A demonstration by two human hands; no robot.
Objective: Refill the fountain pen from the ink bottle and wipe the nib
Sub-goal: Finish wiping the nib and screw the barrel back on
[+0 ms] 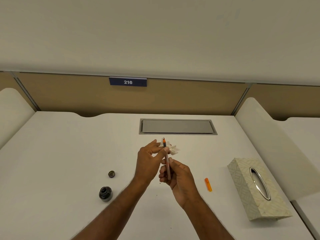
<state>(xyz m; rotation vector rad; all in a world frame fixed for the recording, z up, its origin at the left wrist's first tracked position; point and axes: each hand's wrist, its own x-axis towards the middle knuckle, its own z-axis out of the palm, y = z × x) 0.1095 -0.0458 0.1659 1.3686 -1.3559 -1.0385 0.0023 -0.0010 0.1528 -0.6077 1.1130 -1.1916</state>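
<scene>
My right hand (176,177) grips the barrel of the fountain pen (167,166), which points away from me with its orange section and dark nib at the top. My left hand (149,159) pinches a crumpled white tissue (174,149) around the pen just below the nib. The open ink bottle (105,193) stands on the white desk to the lower left, apart from both hands. Its cap (111,174) lies a little behind it. The orange pen cap (208,184) lies on the desk to the right of my right hand.
A patterned tissue box (256,189) lies at the right edge of the desk. A grey cable hatch (177,126) is set into the desk behind my hands. A tan partition with a blue sign 216 (128,81) closes the back. Small ink specks dot the desk near my right wrist.
</scene>
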